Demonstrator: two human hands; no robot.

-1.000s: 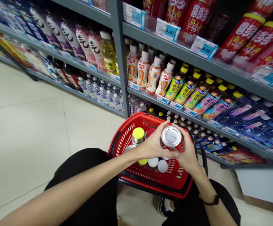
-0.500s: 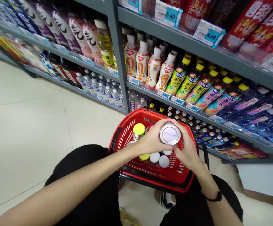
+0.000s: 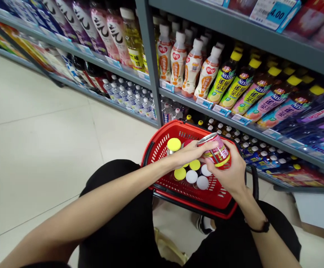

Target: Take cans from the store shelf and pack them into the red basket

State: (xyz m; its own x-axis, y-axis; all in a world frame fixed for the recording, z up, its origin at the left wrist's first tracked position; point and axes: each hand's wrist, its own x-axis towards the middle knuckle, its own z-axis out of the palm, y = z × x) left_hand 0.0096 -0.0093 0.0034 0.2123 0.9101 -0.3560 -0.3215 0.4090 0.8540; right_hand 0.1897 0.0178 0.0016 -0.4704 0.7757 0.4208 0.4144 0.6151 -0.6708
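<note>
Between both hands, above the basket, is a red and pink can (image 3: 218, 152), tilted so its printed side faces up and its silver end points left. My left hand (image 3: 196, 152) is closed on the can's silver-end side, its thumb across the label. My right hand (image 3: 231, 171) wraps the other end from the right, near the yellow rim. Below them a red shopping basket (image 3: 175, 191) with black handles holds several containers. Their yellow lids (image 3: 180, 174) and white lids (image 3: 202, 182) show; the hands and can hide some of the contents.
Grey shelves (image 3: 147, 48) stand close in front, with milk-drink bottles (image 3: 185, 67), yellow-capped tea bottles (image 3: 240, 82) and small bottles (image 3: 143, 104) lower down. Pale floor tiles (image 3: 39, 137) lie to the left. A white box (image 3: 319, 208) is at the right.
The can has turned from showing its round silver end upward to lying tilted with its label up. Both hands have shifted their grip with it. The view has moved slightly.
</note>
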